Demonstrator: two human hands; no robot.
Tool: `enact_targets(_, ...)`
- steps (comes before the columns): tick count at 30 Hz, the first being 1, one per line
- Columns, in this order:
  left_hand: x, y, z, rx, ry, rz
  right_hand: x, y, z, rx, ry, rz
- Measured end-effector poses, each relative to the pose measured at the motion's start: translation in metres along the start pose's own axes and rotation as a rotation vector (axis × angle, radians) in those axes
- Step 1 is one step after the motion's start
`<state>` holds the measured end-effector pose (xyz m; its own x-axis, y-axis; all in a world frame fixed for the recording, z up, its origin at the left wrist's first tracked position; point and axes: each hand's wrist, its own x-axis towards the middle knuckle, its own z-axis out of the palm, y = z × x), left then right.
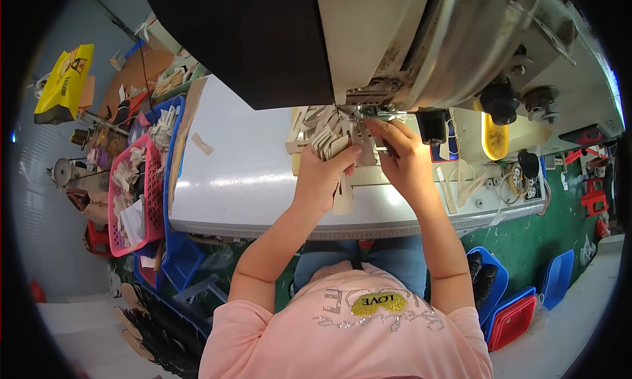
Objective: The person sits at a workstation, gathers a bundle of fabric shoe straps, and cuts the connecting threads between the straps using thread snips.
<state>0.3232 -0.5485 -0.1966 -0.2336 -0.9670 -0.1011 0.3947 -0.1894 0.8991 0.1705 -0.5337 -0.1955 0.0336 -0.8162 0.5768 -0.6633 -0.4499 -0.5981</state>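
My left hand (317, 178) is closed round a fanned bunch of cream strap pieces (328, 143), its thumb pointing towards the needle area. Under the sewing machine (375, 43), my right hand (406, 156) has its fingers bent and pressed together beside the presser foot (359, 111). A pale strap piece lies between the two hands, and the right fingertips appear to pinch its edge. The machine head partly hides that spot. More cream pieces (309, 121) are piled behind my left hand, and one hangs down below it.
A pink basket (158, 201) of cut pieces stands left of the white table (237, 168), beside a blue crate (178, 109). Loose strips (447, 188) lie to the right, near a yellow tray (495, 137). Blue and red bins (513, 323) stand on the floor at right.
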Motion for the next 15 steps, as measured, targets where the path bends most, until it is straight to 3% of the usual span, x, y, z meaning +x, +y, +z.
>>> enact_targets(15,0.032,0.017,-0.002,0.043,-0.009,-0.004,0.001,0.0,0.0,0.038,0.012,-0.004)
